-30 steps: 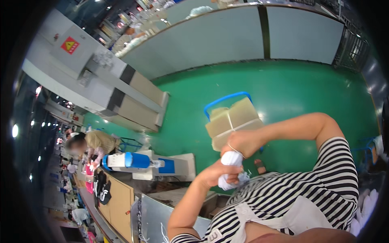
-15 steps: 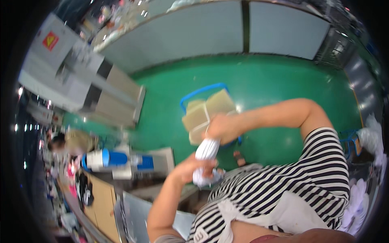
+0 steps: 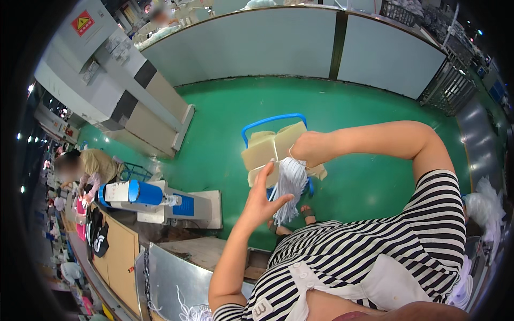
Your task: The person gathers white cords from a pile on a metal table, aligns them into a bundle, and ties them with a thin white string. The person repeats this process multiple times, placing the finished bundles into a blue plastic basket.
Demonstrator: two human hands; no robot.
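The right hand (image 3: pixel 310 148) grasps the top of the white bundle (image 3: pixel 292 179), which hangs on the near side of the stool (image 3: pixel 274 117). The left hand (image 3: pixel 261 201) is spread at the bundle's left, contact unclear; the right fingertips are hidden, the stool partly covered.

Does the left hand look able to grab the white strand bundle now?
Likely yes: the left hand is open beside the white strand bundle, nothing visible between them; the right hand holds its upper end.
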